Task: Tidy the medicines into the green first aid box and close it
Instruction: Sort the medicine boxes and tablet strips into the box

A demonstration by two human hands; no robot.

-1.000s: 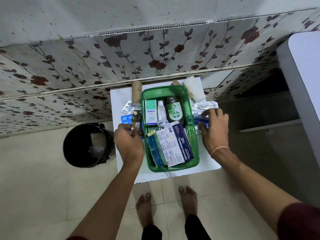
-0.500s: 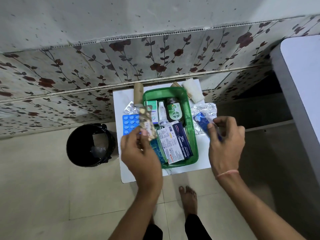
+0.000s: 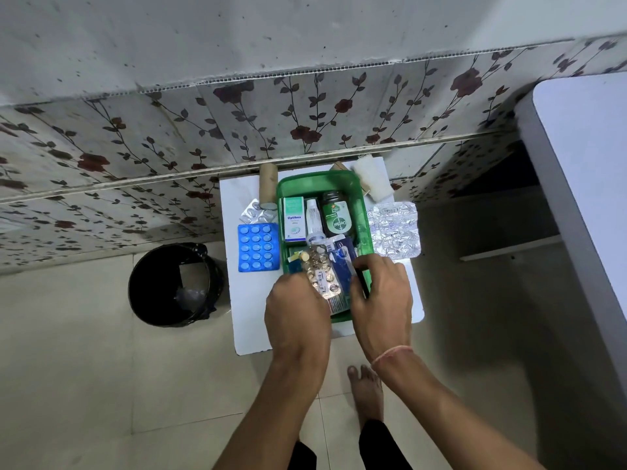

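The open green first aid box (image 3: 365, 228) sits on a small white table (image 3: 251, 307). Inside it stand an Optibex carton (image 3: 293, 219), a white tube (image 3: 313, 218) and a green Dettol bottle (image 3: 335, 218). My left hand (image 3: 296, 310) holds a silver blister strip of round tablets (image 3: 319, 270) over the box's near half. My right hand (image 3: 380, 296) grips a blue sachet (image 3: 342, 259) beside that strip, over the box. Both hands hide the cartons below. On the table outside the box lie a blue tablet strip (image 3: 258, 247), a small silver strip (image 3: 255, 212) and a crumpled silver strip (image 3: 393, 230).
A cardboard roll (image 3: 268, 186) and a white gauze pad (image 3: 371, 178) lie at the table's back edge against the flowered wall. A black bin (image 3: 173, 283) stands on the floor to the left. A white surface (image 3: 590, 184) fills the right side. My bare foot (image 3: 366, 391) is below.
Both hands have come together over the box, the left bringing the silver tablet strip in from the left and the right bringing the blue sachet in from the right.
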